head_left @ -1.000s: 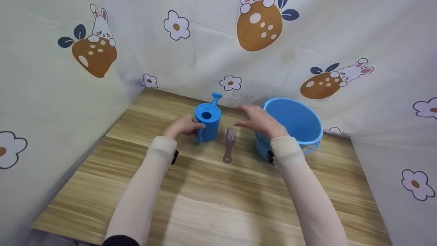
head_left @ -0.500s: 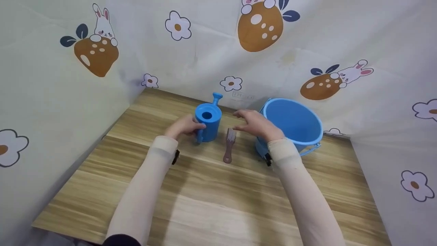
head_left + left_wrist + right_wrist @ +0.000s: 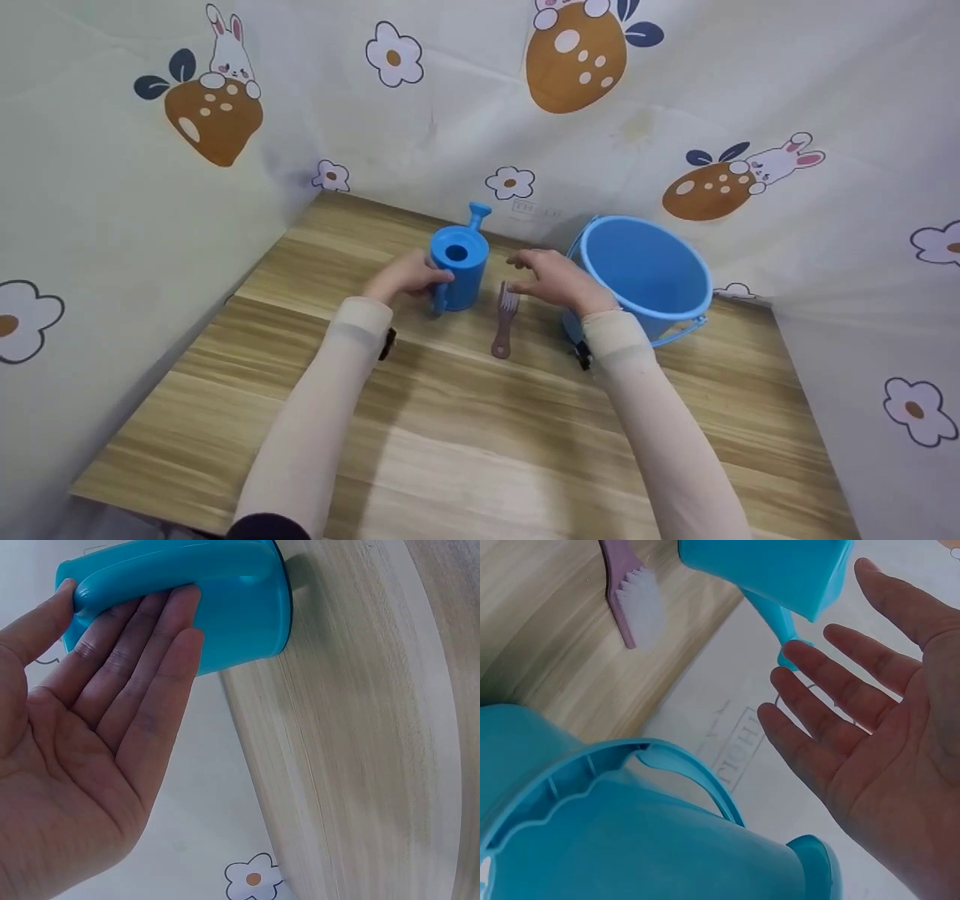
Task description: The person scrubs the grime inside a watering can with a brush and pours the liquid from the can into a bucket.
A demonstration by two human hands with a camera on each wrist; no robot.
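Note:
A blue watering can [image 3: 461, 274] stands upright on the wooden table. My left hand [image 3: 411, 274] is at its handle [image 3: 172, 570], with the thumb at the handle's upper end and several fingertips tucked behind it. A small brush [image 3: 503, 330] with a purple-brown handle and white bristles [image 3: 643, 606] lies just right of the can. Over the brush's bristle end hovers my right hand [image 3: 559, 279], fingers spread and slightly bent, holding nothing. In the right wrist view, the palm and fingers show near the can's spout [image 3: 776, 619].
A large light blue bucket [image 3: 637, 262] with a carrying handle [image 3: 679, 332] stands at the back right, close beside the right wrist. Behind the table [image 3: 450, 420] hangs a pale cloth wall [image 3: 450, 135] printed with flowers and rabbits. More cloth borders both sides.
My right hand has come down and slightly left, from beside the bucket's rim to above the brush. My left hand and the watering can have stayed in place.

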